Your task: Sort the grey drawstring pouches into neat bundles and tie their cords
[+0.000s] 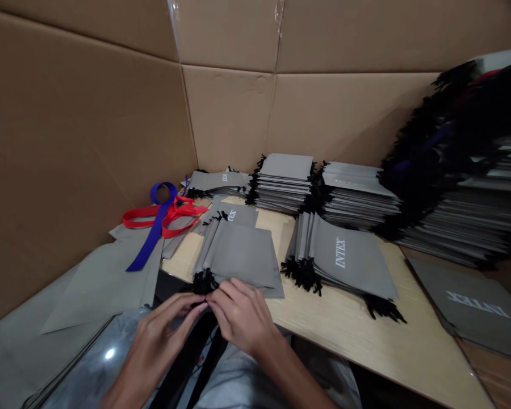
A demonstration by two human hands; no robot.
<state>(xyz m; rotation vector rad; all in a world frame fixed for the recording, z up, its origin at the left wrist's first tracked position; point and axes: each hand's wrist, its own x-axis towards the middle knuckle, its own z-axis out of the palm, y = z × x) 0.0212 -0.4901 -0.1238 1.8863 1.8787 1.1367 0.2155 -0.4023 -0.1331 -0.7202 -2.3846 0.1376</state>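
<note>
- Left hand (164, 324) and right hand (242, 315) meet at the fingertips, both pinching; can't tell what's between them, too small.
- They're right by the black cord ends (204, 279) of the gray pouch pile (247, 253), at the table's (332, 321) near edge.
- Narrow bare strip between that pile and the INTEX stack (353, 255), more room front right.
- Cardboard wall (230, 113) boxes in the back, red ribbon (174, 232) crowds the left.
</note>
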